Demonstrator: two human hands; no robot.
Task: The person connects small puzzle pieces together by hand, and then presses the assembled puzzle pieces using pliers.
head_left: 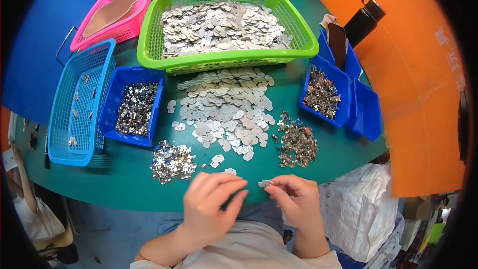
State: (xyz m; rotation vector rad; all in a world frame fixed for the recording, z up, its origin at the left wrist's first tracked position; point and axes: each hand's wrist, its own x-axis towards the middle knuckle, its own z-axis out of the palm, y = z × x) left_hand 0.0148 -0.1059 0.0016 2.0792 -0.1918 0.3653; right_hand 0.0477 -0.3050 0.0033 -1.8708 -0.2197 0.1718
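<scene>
Low — left hand (211, 206) curled, palm inward, right hand (297, 197) pinching flat piece (265, 183)

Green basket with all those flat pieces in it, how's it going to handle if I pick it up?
The green basket is probably heavy, with so many flat pieces heaped inside. Its mesh walls may flex under load. The flat pieces lie loose, so tilting could make them slide.

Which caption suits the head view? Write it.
Open left hand, right hand pinching a small flat grey piece at a green table.
</scene>
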